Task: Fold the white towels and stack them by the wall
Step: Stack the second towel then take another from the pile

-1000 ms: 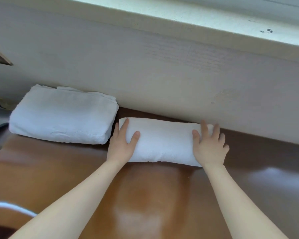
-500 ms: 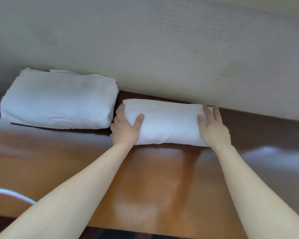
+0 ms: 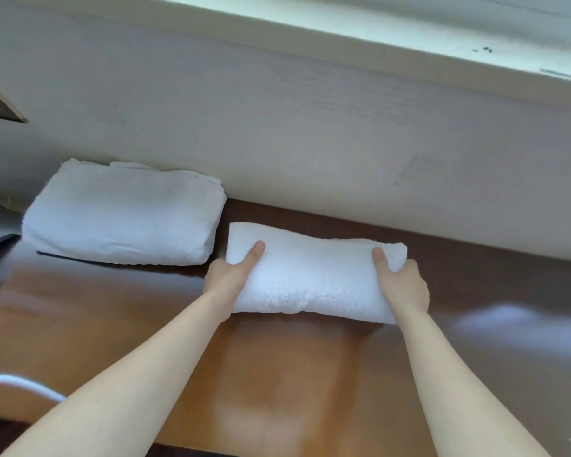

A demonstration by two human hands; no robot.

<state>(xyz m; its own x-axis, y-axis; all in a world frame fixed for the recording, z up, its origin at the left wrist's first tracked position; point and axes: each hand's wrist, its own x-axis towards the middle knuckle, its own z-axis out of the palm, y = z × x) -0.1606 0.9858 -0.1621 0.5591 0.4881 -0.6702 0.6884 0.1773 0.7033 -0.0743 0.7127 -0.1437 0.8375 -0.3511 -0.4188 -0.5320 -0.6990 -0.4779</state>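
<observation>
Since half a second ago, both hands shifted from lying flat on top of the small folded towel [image 3: 314, 278] to clasping its two ends: fingers then spread over the far side, now tucked out of sight beneath, thumbs alone showing on top. Towel drawn slightly nearer, away from the wall [image 3: 310, 133], with a strip of dark wood now showing between.

Head view: left hand [image 3: 231, 275] closed around the towel's left end, thumb pressed into the cloth. Right hand [image 3: 401, 282] closed around the right end, thumb likewise on top, palm against the near edge. Towel pinched in at both ends, bulging in the middle, near edge low over the brown table [image 3: 277, 374]; whether resting or just lifted, cannot tell. Larger folded towel [image 3: 122, 216] just to the left, lying flat on the table, back edge against the wall, close to the small towel's left end but apart from it. White curved cable [image 3: 20, 385] at the lower left edge of the table. Pale window ledge [image 3: 409, 31] along the top of the wall.
</observation>
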